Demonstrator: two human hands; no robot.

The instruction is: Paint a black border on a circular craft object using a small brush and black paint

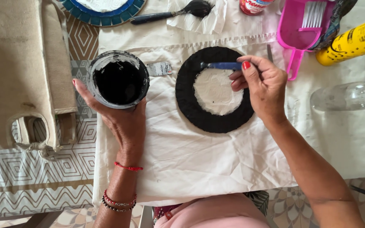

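My left hand (pixel 119 120) cups a round pot of black paint (pixel 118 80) from below, holding it over the left side of a white cloth (pixel 182 160). My right hand (pixel 260 86) pinches a blue-handled brush (pixel 221 66) whose tip rests on the upper inner edge of a black-painted ring (pixel 214 116). The ring lies flat on the cloth, and white fabric shows through its middle.
A beige canvas bag (pixel 20 71) lies at the left on a patterned tablecloth. At the back are a blue mosaic plate (pixel 102 17), a black-tipped brush on tissue (pixel 170 14), a pink scoop (pixel 296 29), a yellow bottle (pixel 353 40) and a clear bottle (pixel 345 96).
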